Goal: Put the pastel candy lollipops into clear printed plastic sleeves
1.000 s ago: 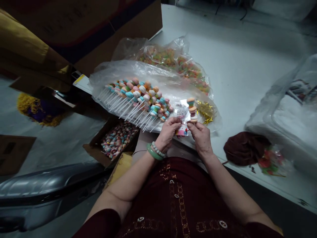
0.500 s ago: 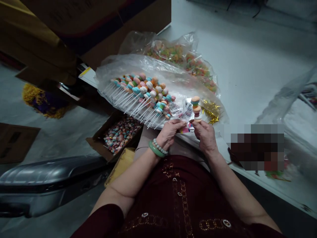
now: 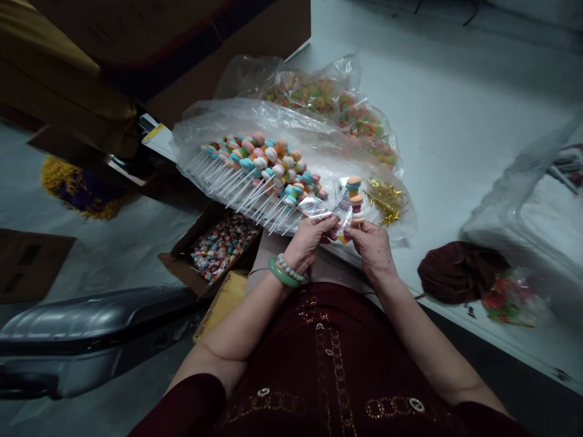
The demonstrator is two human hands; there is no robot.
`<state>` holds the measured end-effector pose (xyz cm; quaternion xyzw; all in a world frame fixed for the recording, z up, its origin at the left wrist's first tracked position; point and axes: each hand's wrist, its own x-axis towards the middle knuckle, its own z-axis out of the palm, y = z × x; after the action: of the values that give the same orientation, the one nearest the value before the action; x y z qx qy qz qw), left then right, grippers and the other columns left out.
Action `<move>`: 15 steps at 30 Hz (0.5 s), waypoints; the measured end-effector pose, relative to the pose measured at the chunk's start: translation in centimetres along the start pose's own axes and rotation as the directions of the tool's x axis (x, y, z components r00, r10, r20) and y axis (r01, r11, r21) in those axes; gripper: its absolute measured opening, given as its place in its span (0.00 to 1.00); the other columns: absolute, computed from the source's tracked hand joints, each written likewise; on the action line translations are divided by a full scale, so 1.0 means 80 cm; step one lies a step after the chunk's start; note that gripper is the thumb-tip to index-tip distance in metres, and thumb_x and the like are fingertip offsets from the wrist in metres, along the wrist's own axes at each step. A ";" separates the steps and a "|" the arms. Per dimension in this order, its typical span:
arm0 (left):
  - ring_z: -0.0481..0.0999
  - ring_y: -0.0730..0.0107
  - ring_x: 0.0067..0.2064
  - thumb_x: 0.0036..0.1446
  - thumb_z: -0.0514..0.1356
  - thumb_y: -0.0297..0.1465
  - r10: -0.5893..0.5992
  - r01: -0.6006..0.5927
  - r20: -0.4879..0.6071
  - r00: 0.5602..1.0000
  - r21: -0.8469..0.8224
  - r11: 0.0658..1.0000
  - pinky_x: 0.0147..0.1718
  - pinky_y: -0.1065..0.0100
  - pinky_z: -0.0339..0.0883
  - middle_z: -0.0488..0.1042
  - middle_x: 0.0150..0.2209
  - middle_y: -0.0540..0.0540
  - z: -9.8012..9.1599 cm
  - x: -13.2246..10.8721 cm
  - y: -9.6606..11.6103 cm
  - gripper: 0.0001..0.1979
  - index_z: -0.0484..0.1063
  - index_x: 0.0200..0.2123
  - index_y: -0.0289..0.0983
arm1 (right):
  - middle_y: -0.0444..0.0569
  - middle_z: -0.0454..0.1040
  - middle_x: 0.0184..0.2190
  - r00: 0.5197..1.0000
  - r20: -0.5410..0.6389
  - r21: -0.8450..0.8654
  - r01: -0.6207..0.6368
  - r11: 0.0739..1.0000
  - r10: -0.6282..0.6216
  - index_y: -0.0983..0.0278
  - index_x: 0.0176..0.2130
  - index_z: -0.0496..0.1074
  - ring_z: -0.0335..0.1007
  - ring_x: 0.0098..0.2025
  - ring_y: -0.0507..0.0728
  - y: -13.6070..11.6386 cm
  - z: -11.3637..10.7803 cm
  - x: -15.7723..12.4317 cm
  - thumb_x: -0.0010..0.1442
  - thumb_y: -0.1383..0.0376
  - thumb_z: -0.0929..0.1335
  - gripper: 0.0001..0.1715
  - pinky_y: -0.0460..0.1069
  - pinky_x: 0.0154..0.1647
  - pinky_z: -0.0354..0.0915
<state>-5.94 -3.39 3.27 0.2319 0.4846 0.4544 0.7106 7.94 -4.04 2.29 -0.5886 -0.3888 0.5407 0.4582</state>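
Observation:
Upright in my right hand [image 3: 374,247] is a candy skewer [image 3: 354,193] of stacked pastel gummy pieces; the fingers are closed low on it. Close beside it, my left hand [image 3: 310,241], with a green bangle and a bead bracelet, pinches a small clear printed plastic bag [image 3: 314,207]. More printed clear bags [image 3: 341,199] lie just beyond the fingertips. To the left, a pile of similar candy skewers [image 3: 268,164] rests on a plastic sheet [image 3: 191,124], white sticks pointing toward me. Gold twist ties [image 3: 386,201] are scattered right of the held skewer.
Behind the pile lies a clear bag of colourful gummies [image 3: 319,97]. A large carton [image 3: 255,48] stands at the back left. Below the table's left edge are a box of wrapped candies [image 3: 223,246] and a grey suitcase [image 3: 100,321]. A dark brown cloth item [image 3: 458,272] sits at right.
Both hands have shifted slightly, and the skewer has moved a little left. A clear printed bag now shows at my left fingertips, beside the skewer.

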 end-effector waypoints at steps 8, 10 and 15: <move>0.66 0.81 0.23 0.40 0.72 0.33 0.021 -0.044 -0.118 0.993 -0.197 0.979 0.23 0.74 0.57 0.71 0.23 0.54 0.005 0.009 0.000 0.14 0.72 0.26 0.34 | 0.33 0.47 0.13 0.988 0.091 0.134 -0.137 0.981 0.126 0.63 0.26 0.69 0.36 0.16 0.45 -0.020 0.006 -0.018 0.44 0.51 0.73 0.19 0.46 0.17 0.35; 0.66 0.81 0.23 0.40 0.72 0.34 0.019 -0.044 -0.118 0.993 -0.213 0.976 0.23 0.74 0.58 0.70 0.23 0.54 0.006 0.008 -0.001 0.14 0.72 0.27 0.34 | 0.33 0.49 0.13 0.988 0.091 0.151 -0.140 0.979 0.128 0.63 0.26 0.69 0.37 0.16 0.45 -0.020 0.007 -0.017 0.42 0.54 0.73 0.17 0.46 0.17 0.36; 0.68 0.80 0.24 0.41 0.72 0.35 -0.016 0.012 -0.020 1.000 -0.196 0.980 0.24 0.73 0.61 0.71 0.25 0.53 0.010 -0.001 -0.002 0.15 0.73 0.28 0.34 | 0.36 0.55 0.15 0.999 -0.011 0.079 -0.051 0.996 0.052 0.63 0.25 0.69 0.46 0.19 0.47 -0.014 0.013 -0.005 0.41 0.58 0.72 0.13 0.46 0.19 0.45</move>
<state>-5.18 -3.50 3.49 0.1526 0.4464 0.4975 0.7280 6.94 -3.98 3.49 -0.5834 -0.3492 0.5633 0.4695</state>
